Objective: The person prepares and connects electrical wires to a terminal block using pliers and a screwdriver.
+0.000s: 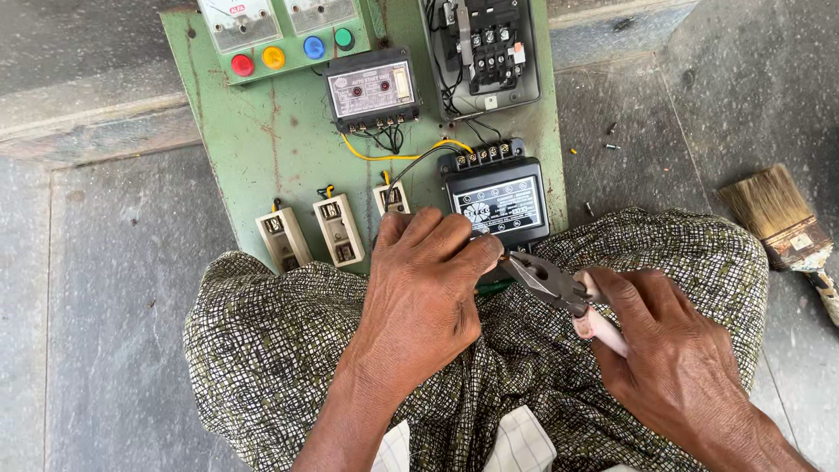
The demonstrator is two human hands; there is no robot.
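My right hand grips the pale handles of grey pliers, whose jaws point left toward my left fingertips. My left hand is closed, thumb and fingers pinching something small and hidden right at the pliers' tip. Both hands hover over my lap, just below a black box unit with a white label, mounted on a green panel board. A row of screw terminals with black and yellow wires runs along the top of the black unit.
The board also carries two white fuse holders and a third half hidden behind my left hand, a smaller black unit, coloured indicator lamps, meters and an open switch box. A paint brush and loose screws lie on the grey stone floor.
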